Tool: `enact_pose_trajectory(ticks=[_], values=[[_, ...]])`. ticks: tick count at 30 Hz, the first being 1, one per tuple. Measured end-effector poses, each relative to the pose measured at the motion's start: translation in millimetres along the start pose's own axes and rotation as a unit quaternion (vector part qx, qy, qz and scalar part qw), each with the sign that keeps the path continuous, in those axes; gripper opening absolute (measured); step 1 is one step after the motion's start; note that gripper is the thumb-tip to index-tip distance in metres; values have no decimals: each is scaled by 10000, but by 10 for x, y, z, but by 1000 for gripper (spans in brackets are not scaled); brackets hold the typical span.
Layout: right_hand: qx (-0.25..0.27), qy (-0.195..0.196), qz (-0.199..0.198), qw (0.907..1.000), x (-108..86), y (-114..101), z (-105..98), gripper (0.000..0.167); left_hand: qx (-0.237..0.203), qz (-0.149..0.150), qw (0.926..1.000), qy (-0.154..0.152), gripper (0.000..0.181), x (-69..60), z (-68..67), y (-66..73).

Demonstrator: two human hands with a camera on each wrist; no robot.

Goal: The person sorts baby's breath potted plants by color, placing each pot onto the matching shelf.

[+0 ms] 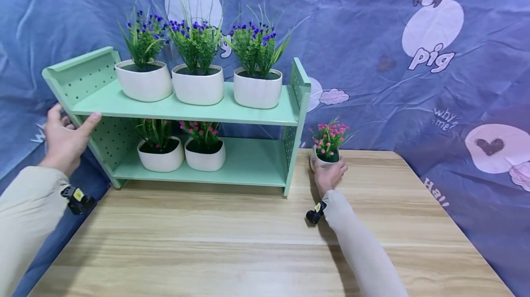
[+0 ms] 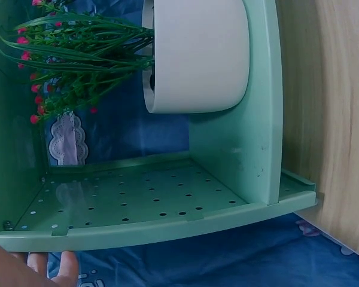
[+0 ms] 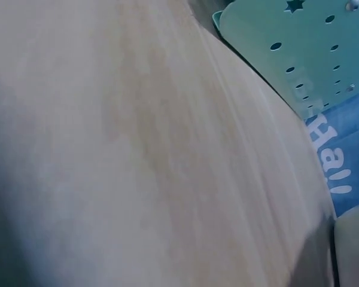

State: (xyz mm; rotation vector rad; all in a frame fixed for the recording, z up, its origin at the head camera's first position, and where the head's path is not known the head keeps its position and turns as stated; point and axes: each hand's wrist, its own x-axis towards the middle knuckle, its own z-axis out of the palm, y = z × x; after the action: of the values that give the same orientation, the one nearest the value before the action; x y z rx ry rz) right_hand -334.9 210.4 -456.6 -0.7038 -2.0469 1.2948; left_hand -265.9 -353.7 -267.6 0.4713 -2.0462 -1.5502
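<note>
A green two-tier shelf (image 1: 198, 115) stands on the wooden table. My left hand (image 1: 66, 138) holds its left side panel, thumb across the front edge and fingers along the outside; those fingertips (image 2: 69, 263) show in the left wrist view. To the right of the shelf, my right hand (image 1: 329, 175) grips a white flowerpot with pink flowers (image 1: 330, 140) near the table's back edge. In the right wrist view only a bit of the white pot (image 3: 354, 242) shows, and the right hand's fingers cannot be made out.
Several white pots with purple flowers, one of them the middle pot (image 1: 198, 86), line the upper tier. Two pink-flowered pots, the left one (image 1: 161, 158) among them, stand on the lower tier. Behind hangs a blue printed cloth (image 1: 364, 90). The table (image 1: 232, 242) extends in front.
</note>
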Motion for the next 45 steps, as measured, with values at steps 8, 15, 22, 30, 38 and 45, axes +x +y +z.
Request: enact_pose_trajectory(ticks=[8,15,22,30,38,45], values=[[379,-503,-240,9977,-14,-53,-192,94,164,-83,9998,68,72,36,3,-36],[325,-794,-455,9953,-72,-139,-413,94,-29,32,10000,45,71,47,-7,-25],[504,-941,-855,9906,-245,-234,-693,90,-130,57,9999,6,70,28,-11,-16],[750,-1169,-1022,9850,-458,-283,-965,84,-73,-34,10000,23,70,39,-7,-19],[1218,-1629,-694,9766,-602,-362,-1158,78,39,-47,10000,-6,71,33,-2,-7],[1246,-1898,-502,9726,-753,-445,-1295,69,22,-79,10000,2,72,32,-9,-14]])
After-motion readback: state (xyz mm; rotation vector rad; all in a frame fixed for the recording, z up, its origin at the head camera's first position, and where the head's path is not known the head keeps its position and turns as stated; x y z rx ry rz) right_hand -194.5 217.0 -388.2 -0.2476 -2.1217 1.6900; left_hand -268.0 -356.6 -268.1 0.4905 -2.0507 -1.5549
